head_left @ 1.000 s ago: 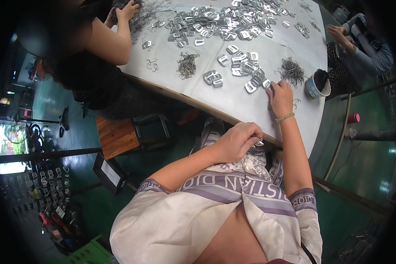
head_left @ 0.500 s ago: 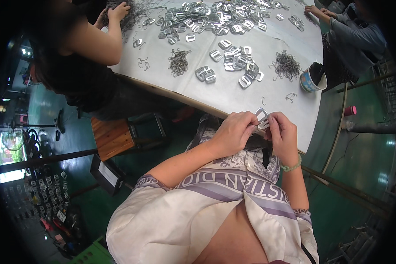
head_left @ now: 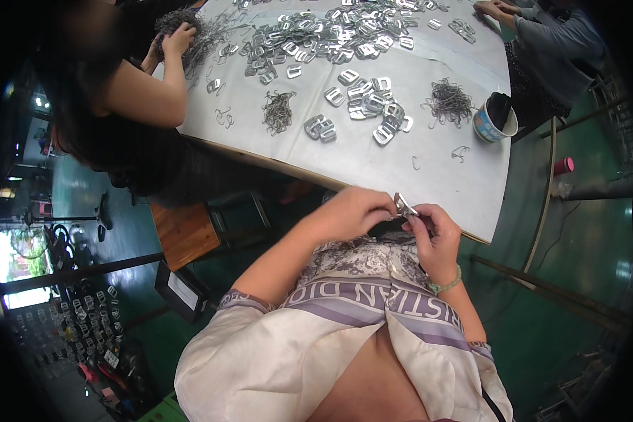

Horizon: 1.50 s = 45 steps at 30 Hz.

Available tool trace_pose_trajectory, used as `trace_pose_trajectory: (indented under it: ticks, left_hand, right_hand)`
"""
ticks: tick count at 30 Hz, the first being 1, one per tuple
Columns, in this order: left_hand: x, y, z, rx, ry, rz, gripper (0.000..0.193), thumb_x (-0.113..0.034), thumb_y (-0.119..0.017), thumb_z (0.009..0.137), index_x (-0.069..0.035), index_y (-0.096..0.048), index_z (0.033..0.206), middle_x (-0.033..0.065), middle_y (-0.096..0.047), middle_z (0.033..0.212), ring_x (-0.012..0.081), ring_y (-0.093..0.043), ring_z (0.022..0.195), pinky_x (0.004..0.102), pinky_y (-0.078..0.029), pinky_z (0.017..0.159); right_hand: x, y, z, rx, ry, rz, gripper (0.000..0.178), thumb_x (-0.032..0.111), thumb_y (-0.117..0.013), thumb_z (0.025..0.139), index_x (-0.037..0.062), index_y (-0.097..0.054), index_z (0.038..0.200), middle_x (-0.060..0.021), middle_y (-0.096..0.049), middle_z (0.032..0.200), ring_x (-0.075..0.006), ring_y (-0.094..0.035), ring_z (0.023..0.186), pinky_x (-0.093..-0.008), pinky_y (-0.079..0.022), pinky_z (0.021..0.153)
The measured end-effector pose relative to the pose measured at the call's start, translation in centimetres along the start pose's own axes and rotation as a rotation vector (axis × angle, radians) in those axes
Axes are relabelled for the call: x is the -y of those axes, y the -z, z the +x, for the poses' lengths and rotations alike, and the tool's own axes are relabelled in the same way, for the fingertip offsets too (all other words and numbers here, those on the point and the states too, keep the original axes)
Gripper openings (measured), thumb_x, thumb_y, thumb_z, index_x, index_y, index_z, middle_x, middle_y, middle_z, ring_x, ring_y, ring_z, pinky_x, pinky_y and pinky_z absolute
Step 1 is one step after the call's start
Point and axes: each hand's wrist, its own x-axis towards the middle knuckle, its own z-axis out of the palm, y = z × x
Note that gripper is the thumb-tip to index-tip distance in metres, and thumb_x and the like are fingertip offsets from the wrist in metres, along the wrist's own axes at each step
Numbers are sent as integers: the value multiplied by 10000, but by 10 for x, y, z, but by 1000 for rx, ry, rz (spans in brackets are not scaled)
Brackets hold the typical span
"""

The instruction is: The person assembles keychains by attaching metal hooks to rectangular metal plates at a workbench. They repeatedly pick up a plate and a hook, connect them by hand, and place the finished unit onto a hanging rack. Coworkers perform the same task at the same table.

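Note:
Between my two hands, at the front edge of the table, is a silver metal buckle (head_left: 404,205), tilted on edge. The fingers of my left hand (head_left: 355,212) are closed on its left side. My right hand (head_left: 435,238) pinches its lower right side with thumb and fingers. Whether a wire hook is also in the fingers cannot be made out. Just beyond lie a single bent wire hook (head_left: 416,163) and a few more hooks (head_left: 460,152). Farther up is a small group of buckles (head_left: 370,98), with a pile of wire hooks (head_left: 449,103) to its right.
A white-covered table (head_left: 316,158) holds a large heap of buckles (head_left: 330,32) and another hook pile (head_left: 279,111). A paper tub (head_left: 495,118) stands near the right edge. One co-worker's hand (head_left: 178,39) handles tangled hooks at left; another person sits far right. A wooden stool (head_left: 186,234) stands left.
Both hands have come slightly left and down with the buckle, which has turned from showing its face to nearly edge-on. The left co-worker's hands have shifted over the hook tangle.

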Motion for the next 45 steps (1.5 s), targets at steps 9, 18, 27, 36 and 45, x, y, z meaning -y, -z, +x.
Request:
trace_pose_trajectory:
  ticks: [9,18,27,36,45]
  left_hand:
    - [59,-7,172,-390,-173,642,98,-76,-608,807,-46,-701,817,125,-615,868,304,-613,866,410,-497,767]
    - [71,0,236,-225,-45,980,101,-58,-604,760,-38,-692,806,130,-643,927,297,-642,896,404,-533,768]
    - [58,17,199,-329,219,-88,138,-132,-662,808,-6,-631,857,83,-651,751,154,-634,669,304,-509,595]
    - [1,20,142,-162,19,-275,117,-110,-633,856,-23,-570,902,22,-611,783,97,-562,673,232,-470,596]
    - [-20,4,19,-65,-201,7,70,-64,-572,860,-54,-512,895,91,-515,1112,180,-496,1025,318,-429,834]
  right_hand:
    - [-2,7,-14,7,43,-60,98,-103,-560,864,-65,-605,942,-80,-656,790,-121,-666,703,-228,-523,646]
    - [-2,10,-18,5,60,-35,123,-102,-605,814,-47,-626,923,-130,-641,816,-197,-667,691,-282,-515,618]
    - [-2,8,-16,-4,40,-28,113,-91,-607,820,-48,-627,922,-129,-645,808,-188,-674,680,-277,-514,601]
    - [-5,2,-15,-68,-19,-10,105,-78,-608,830,-51,-631,929,-118,-661,789,-171,-683,672,-260,-517,595]
    - [-5,-4,-10,-91,-56,-6,91,-65,-613,834,-47,-632,921,-103,-674,774,-155,-695,676,-247,-515,582]
